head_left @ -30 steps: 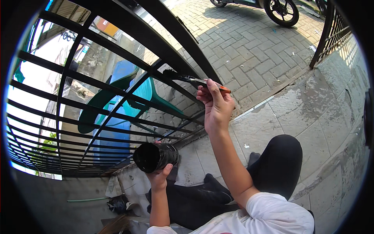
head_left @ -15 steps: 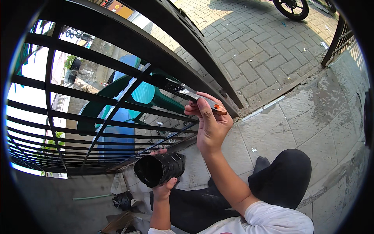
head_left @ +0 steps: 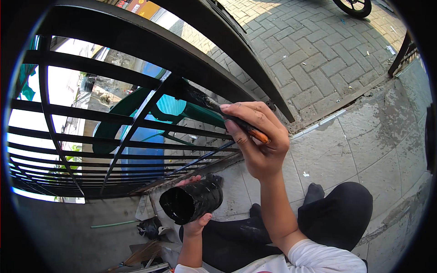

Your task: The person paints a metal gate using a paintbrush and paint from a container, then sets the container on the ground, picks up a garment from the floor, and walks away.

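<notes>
My right hand [head_left: 268, 148] is closed around a paintbrush [head_left: 258, 134] with an orange-tipped handle. Its dark, paint-covered bristles reach the black metal gate [head_left: 136, 45], where a crossbar meets the thick frame; whether they press on it I cannot tell. Lower down, my left hand [head_left: 195, 226] grips a black, paint-smeared cylindrical can [head_left: 200, 200] from below and around its side. The can lies tilted, its round mouth turned toward the left, and its inside looks dark. Part of the left hand's grip is hidden behind the can.
Behind the bars are a green plastic chair [head_left: 116, 118] and a blue object [head_left: 144, 157]. A black plastic bag [head_left: 149, 227] and a broom [head_left: 142, 255] lie at lower left. My bent knee [head_left: 339, 211] rests over floor tiles. A motorbike wheel [head_left: 355, 6] stands on the far paving.
The right hand has turned over the brush, its fingers now on top, and the view has shifted slightly. The can is still in the left hand.
</notes>
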A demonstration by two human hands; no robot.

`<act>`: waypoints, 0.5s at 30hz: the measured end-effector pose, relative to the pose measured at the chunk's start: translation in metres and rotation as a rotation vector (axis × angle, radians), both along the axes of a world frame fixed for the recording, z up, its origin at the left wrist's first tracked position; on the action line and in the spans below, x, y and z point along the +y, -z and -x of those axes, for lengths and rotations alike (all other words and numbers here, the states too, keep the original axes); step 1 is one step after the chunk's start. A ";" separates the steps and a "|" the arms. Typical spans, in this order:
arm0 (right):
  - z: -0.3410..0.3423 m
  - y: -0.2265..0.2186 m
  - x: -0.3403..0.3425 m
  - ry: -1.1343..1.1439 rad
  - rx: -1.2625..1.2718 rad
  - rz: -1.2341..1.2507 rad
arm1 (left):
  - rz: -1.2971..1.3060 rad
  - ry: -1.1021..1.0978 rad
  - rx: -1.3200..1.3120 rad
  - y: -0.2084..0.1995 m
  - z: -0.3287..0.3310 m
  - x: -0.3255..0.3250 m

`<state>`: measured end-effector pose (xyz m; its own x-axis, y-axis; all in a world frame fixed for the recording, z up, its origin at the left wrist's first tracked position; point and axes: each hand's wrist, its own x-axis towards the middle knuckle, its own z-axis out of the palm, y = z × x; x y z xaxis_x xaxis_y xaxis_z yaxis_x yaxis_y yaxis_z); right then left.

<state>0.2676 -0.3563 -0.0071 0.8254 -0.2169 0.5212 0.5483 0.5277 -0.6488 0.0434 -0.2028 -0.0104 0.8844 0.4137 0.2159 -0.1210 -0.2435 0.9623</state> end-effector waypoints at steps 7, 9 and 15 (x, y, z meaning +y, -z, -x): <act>-0.030 -0.002 -0.023 -0.110 -0.164 0.105 | -0.017 0.011 -0.005 0.002 0.005 0.001; -0.036 0.007 -0.033 -0.162 -0.240 0.110 | -0.037 0.016 -0.018 0.002 0.005 0.005; -0.040 0.004 -0.027 -0.169 -0.240 0.141 | -0.015 -0.019 0.012 0.001 0.006 0.004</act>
<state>0.3072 -0.3835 -0.0109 0.6932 0.0010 0.7207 0.6069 0.5386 -0.5845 0.0373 -0.1984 -0.0114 0.8790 0.4276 0.2112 -0.1043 -0.2599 0.9600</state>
